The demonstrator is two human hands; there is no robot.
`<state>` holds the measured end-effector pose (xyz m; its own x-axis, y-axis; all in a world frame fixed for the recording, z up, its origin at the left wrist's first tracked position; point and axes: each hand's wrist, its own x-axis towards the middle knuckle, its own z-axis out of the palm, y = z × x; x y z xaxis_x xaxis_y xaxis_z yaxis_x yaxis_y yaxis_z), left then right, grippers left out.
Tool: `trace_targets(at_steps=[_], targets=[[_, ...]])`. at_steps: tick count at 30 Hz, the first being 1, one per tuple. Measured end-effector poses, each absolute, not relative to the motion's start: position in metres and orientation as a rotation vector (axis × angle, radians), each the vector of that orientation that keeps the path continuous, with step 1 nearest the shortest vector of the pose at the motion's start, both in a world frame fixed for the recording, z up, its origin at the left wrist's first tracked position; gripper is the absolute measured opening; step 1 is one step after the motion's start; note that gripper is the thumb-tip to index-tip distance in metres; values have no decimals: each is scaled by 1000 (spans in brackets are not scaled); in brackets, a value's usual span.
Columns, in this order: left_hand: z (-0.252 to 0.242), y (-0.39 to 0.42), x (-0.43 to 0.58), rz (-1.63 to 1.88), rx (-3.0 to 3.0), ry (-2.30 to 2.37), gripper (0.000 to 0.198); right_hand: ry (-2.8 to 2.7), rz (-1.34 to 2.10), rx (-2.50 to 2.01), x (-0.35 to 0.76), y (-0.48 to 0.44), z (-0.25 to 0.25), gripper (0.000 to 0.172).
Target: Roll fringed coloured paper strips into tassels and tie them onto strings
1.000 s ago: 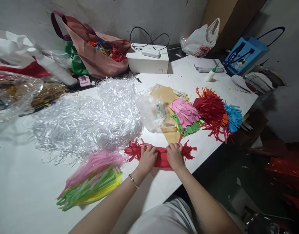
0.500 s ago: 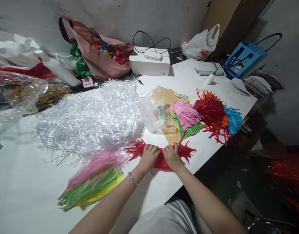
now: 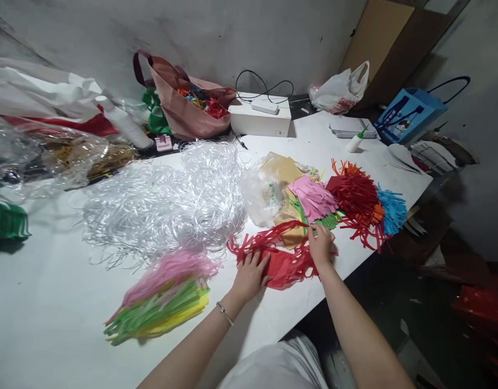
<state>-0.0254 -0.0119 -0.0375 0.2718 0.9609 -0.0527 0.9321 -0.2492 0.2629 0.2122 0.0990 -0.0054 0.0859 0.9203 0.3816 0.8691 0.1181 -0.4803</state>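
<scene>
1. A bracelet (image 3: pixel 224 313) is on the person's left wrist.
2. A bundle of pink, green and yellow strips (image 3: pixel 163 303) lies to the left of the hands.
3. The red fringed paper (image 3: pixel 287 270) is on the white surface (image 3: pixel 62 329), right in front of the person.
4. The left hand (image 3: pixel 250 275) lies on this red paper, its grip apart and its fingers spread.
5. The right hand (image 3: pixel 322 246) has its grip pinched on a thin red strip at the paper's far right edge.
6. Behind the left hand is a big pile of shiny white strings (image 3: pixel 167 210).
7. A clear plastic bag (image 3: pixel 260 194) sits beside the pile. Pink fringe (image 3: pixel 313 198) and dark red fringe (image 3: pixel 354 193) are to its right.
8. Farther back are a small glue bottle (image 3: pixel 355 142) and a white box (image 3: pixel 260 121).
</scene>
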Motion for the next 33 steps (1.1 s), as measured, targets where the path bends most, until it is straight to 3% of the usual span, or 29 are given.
trace_targets(at_steps=[4,8,11,14,17,20,23,28,33], targets=[[-37,-9,-30,128,2251,1856,81,-1476,59,-1787,260,108,2,34],[-38,-8,-31,130,2224,1846,82,-1132,-67,-1831,325,115,14,37],[-36,-7,-31,136,2195,1854,79,-953,-153,-1834,376,119,31,37],[-29,-5,-30,199,2164,1863,60,-941,-202,-1805,411,120,54,35],[-11,-5,-24,366,2147,1795,32,-1310,-204,-1720,412,118,79,23],[18,-12,-9,602,2056,1710,25,-2164,-69,-1325,374,112,98,20],[56,-22,17,837,1915,1709,21,-2582,60,-853,317,100,110,27],[105,-30,67,1031,1432,1598,31,-2769,128,-484,255,72,128,23],[113,-24,92,1035,670,1280,32,-2682,231,-397,248,62,139,27]])
